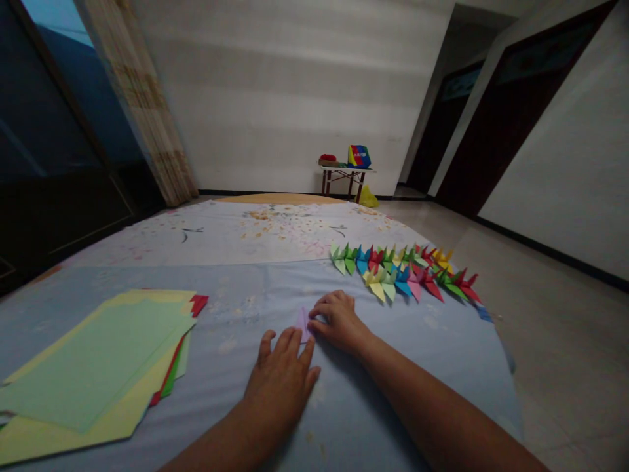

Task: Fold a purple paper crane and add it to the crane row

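Fingers apart, the left hand is pressing the purple paper from seven o'clock. At three, the right hand is touching, grip unclear; uneven pressure is risking skew.

Bare left grip and bare right grip, bare tapered forearms

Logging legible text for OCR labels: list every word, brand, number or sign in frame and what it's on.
Nothing can be read with certainty.
Multicoloured package on the small side table: white marks like lettering, too small and blurred to read.
Folded purple paper, paper cranes, stacked paper sheets: no lettering visible.
Tablecloth: printed floral pattern, no words made out.
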Motion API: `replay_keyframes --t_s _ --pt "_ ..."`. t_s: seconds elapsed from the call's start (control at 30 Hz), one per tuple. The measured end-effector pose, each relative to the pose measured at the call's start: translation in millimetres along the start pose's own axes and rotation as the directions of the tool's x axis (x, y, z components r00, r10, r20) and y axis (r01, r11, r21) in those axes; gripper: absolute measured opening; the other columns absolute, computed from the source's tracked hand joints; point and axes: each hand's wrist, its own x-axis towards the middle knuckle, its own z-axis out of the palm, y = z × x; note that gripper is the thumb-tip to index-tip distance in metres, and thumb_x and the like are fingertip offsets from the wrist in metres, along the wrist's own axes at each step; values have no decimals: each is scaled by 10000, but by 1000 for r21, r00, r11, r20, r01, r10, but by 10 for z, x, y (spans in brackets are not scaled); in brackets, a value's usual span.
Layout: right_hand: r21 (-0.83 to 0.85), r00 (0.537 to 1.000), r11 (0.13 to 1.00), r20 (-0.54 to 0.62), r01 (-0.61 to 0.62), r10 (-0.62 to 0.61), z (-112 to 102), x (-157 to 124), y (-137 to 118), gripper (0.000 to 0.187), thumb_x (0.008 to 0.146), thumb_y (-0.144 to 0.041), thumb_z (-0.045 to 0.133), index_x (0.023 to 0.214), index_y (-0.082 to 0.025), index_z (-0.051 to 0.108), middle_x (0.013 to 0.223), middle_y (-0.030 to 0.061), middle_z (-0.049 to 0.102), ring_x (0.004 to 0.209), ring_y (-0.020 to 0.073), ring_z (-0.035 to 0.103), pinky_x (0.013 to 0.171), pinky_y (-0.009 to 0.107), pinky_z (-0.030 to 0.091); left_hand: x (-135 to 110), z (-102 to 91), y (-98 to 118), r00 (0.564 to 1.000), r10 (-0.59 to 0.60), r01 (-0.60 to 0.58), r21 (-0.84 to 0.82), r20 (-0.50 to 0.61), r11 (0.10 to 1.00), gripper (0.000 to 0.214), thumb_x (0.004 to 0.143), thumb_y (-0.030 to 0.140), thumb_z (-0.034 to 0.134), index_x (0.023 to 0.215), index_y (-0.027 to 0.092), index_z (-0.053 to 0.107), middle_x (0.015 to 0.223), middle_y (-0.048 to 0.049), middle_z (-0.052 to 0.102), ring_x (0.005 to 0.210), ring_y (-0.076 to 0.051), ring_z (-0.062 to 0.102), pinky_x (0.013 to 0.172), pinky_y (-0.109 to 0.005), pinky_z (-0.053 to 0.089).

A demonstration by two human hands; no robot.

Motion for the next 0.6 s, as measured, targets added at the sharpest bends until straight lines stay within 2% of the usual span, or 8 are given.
replay_keyframes --t_s 0.2,0.37,0.5,0.6 --pt "109 999 994 -53 -1 7 60 -2 8 150 763 -335 654 893 -274 695 956 24 638 994 217 457 882 375 266 7 -115 -45 1000 3 -4 -37 -19 999 372 892 368 378 1201 268 561 1280 -94 533 1203 -299 419 1002 -545 223" --pt "191 996 981 -74 -30 45 66 12 -6 82 740 -272 669 813 -244 690 865 4 651 960 201 488 876 345 291 13 -115 -32 999 22 -23 -40 -31 999 366 884 371 395 1188 257 564 1173 -88 582 1137 -292 457 985 -539 248" --pt "269 996 963 -89 -5 30 32 -5 -40 49 757 -242 647 791 -222 677 830 -3 653 935 185 510 877 330 313 7 -92 -10 1000 20 -20 -33 -2 999 414 871 389 427 1233 217 535 1209 -112 574 1167 -310 445 1002 -556 237" --pt "321 998 946 -54 38 -22 8 -38 -33 59 769 -237 638 807 -206 672 826 7 645 913 178 527 862 319 342 -18 -86 -2 999 27 -26 -35 23 999 460 870 407 426 1264 185 510 1273 -134 539 1214 -318 413 1020 -559 224"
